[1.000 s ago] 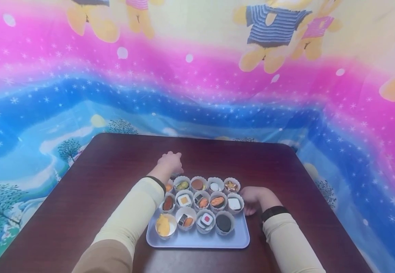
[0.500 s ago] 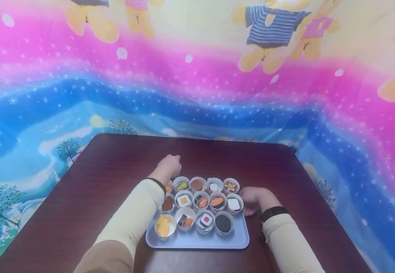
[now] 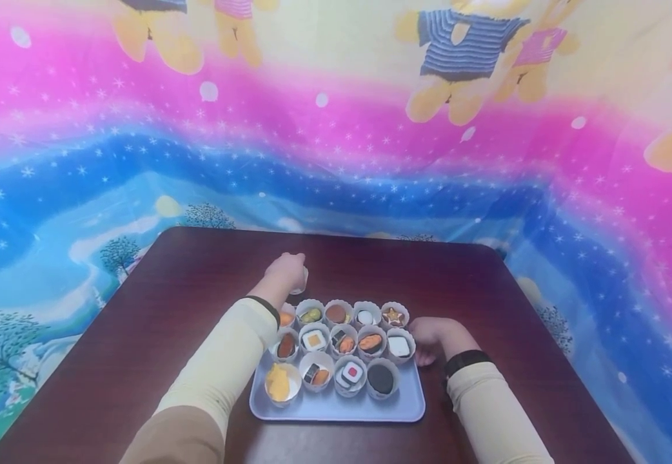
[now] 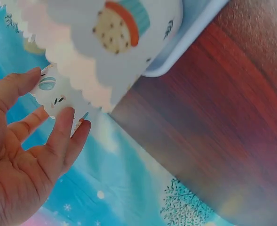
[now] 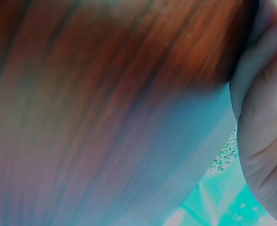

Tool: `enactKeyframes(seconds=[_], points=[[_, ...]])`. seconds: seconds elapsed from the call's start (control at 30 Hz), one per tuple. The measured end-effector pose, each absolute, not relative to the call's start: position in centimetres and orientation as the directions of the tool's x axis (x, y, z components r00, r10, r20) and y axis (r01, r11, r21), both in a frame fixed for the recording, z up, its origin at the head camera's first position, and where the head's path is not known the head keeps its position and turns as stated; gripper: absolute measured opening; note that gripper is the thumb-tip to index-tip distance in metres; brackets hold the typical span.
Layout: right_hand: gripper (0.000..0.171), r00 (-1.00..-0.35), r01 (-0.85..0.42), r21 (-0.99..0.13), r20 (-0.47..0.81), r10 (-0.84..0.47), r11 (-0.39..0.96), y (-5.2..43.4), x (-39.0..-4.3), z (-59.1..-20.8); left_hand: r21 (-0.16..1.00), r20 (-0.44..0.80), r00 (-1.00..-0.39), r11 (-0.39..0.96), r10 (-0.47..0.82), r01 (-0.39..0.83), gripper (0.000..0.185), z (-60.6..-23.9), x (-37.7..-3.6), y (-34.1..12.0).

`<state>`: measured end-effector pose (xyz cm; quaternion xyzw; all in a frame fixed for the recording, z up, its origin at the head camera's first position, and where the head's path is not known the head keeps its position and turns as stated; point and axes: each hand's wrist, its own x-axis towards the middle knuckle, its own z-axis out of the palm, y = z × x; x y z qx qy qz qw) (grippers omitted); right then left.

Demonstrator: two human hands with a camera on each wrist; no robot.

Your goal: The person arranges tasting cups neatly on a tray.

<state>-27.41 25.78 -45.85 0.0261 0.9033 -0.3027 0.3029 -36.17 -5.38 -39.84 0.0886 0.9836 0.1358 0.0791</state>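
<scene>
Left hand around paper cup, beyond tray

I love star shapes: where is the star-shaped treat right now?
In the head view, the star treat sits in a cup at the far right corner of the tray, just beyond the right hand.

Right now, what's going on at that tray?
A person sits at a dark wooden table with a pale blue tray of paper cups holding toy food. The left hand is stretched past the tray's far left corner, its fingers around a small paper cup printed with cupcakes; the left wrist view shows the fingertips touching it, though the grip looks loose. The right hand rests against the tray's right edge. Whether it grips the rim cannot be told.
</scene>
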Motion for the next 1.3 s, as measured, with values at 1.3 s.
enactKeyframes(seconds=[1.3], points=[[0.024,-0.8,0.263,-0.544,-0.584,-0.135,0.797,25.4,-27.9,-45.5,0.17,-0.042,-0.794,0.787,0.606,0.592,0.059,-35.0,-27.6,5.4]])
